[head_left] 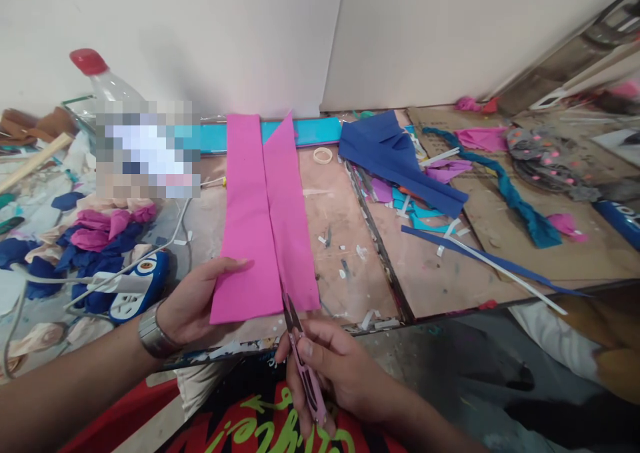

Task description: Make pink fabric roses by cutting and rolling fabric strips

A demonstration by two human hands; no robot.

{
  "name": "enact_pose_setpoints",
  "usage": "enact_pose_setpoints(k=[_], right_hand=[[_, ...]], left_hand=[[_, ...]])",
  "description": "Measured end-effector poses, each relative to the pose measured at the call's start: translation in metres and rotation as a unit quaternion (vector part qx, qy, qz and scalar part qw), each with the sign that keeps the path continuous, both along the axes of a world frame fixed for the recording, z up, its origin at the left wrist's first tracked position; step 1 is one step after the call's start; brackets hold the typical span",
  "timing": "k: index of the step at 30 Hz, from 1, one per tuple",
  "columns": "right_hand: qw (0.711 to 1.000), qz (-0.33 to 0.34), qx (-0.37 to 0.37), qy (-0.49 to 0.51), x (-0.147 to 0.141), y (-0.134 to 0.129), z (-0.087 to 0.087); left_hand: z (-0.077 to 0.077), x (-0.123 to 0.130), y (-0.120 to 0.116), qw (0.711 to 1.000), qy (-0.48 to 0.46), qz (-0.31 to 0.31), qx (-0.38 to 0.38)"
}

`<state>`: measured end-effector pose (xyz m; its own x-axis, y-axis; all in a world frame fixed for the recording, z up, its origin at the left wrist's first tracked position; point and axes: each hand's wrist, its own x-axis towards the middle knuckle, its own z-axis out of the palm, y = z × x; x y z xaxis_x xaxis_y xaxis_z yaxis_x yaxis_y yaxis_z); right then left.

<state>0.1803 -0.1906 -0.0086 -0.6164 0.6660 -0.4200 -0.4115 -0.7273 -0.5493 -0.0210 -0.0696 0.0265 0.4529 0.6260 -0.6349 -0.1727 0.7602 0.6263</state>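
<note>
Two bright pink strips [247, 219], of cloth or crepe-like paper, lie side by side on the table with a narrow slit between them. My left hand [193, 299] grips the near left edge of the wider strip, thumb on top and fingers beneath. The right-hand strip [295, 239] tapers to a point at its far end. In my right hand [330, 356] is a pair of scissors [305, 366] with pink handles. Their dark blades point away from me and meet the near end of the slit. The fingers hide part of the handles.
A blue power strip [143, 286] with a white cable and crumpled pink and blue pieces sit at left, near a red-capped bottle [90, 61]. Blue folded fabric [395, 163], a tape ring [323, 155] and cardboard [480, 219] lie right. Another person's leg shows lower right.
</note>
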Motion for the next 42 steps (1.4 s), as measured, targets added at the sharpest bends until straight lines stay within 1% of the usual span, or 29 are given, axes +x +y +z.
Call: enact_pose_setpoints(k=[1, 3, 5, 7, 13, 16, 21, 25, 28, 30, 35, 39, 42], right_hand=[[1.0, -0.001, -0.005, 0.002, 0.0, 0.0, -0.001], [1.0, -0.008, -0.009, 0.003, 0.0, 0.001, -0.002], [1.0, -0.02, -0.012, -0.001, 0.0, 0.002, -0.002], [0.999, -0.036, -0.021, -0.011, 0.0, 0.004, -0.002], [0.996, -0.058, -0.046, -0.038, -0.005, 0.008, -0.003], [0.995, -0.07, -0.038, -0.052, -0.008, 0.009, -0.004], [0.99, -0.108, -0.015, -0.085, -0.011, 0.012, -0.002], [0.99, -0.102, -0.002, -0.097, -0.011, 0.014, -0.003], [0.992, -0.085, -0.006, -0.092, -0.011, 0.014, -0.004], [0.993, -0.086, -0.008, -0.076, -0.013, 0.013, -0.005], [0.989, -0.14, -0.036, -0.013, -0.014, 0.011, -0.003], [0.99, -0.13, -0.043, -0.006, -0.011, 0.009, 0.0], [0.994, -0.101, -0.031, -0.037, -0.008, 0.008, 0.0]], left_hand=[[0.002, 0.002, 0.002, 0.999, 0.014, 0.004, -0.039], [0.004, 0.007, 0.005, 0.994, 0.039, 0.033, -0.099], [0.005, 0.012, 0.005, 0.991, 0.054, 0.061, -0.109], [0.005, 0.014, 0.005, 0.99, 0.053, 0.068, -0.108], [-0.001, 0.013, 0.003, 0.994, 0.022, 0.05, -0.094], [-0.003, 0.01, 0.002, 0.995, 0.026, 0.047, -0.085], [-0.007, 0.008, 0.0, 0.997, 0.023, 0.034, -0.064], [-0.011, 0.008, -0.002, 0.999, 0.004, 0.018, -0.046], [-0.012, 0.008, -0.004, 0.999, 0.001, 0.019, -0.05], [-0.012, 0.008, -0.004, 0.998, 0.0, 0.02, -0.055], [-0.012, 0.007, -0.003, 0.999, 0.008, 0.028, -0.04], [-0.013, 0.005, -0.005, 0.999, 0.014, 0.028, -0.032], [-0.013, 0.005, -0.007, 0.999, 0.009, 0.028, -0.033]])
